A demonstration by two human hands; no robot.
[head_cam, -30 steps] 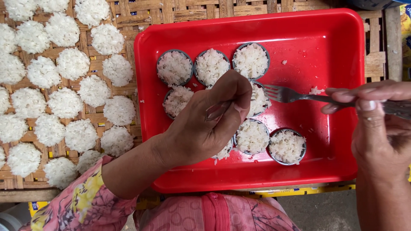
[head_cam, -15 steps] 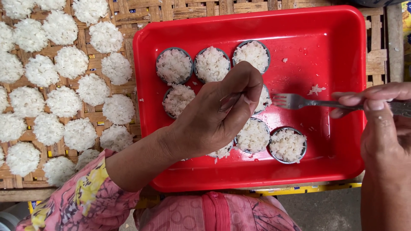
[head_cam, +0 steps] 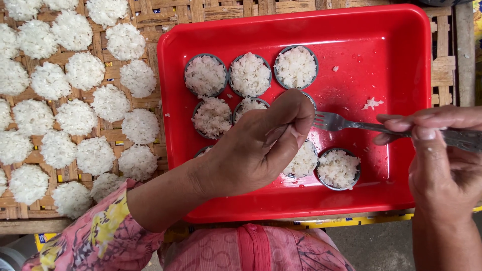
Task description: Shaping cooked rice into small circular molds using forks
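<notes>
While the left hand [head_cam: 261, 145] hovers curled over the rice cups [head_cam: 249, 75] in the red tray [head_cam: 401, 60], what it grips is hidden; the right hand [head_cam: 442, 155] pinches a fork [head_cam: 351, 124], tines just beside the left fingers. Rice cakes [head_cam: 75, 115] cover the woven mat [head_cam: 150, 20] at left.

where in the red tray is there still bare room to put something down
The red tray is bare along its right side, between the top-right rice mould and the right wall, apart from a few stray rice bits. A thin strip runs along the top wall. The left half is crowded with moulds, and the woven mat is packed with rice cakes.
</notes>
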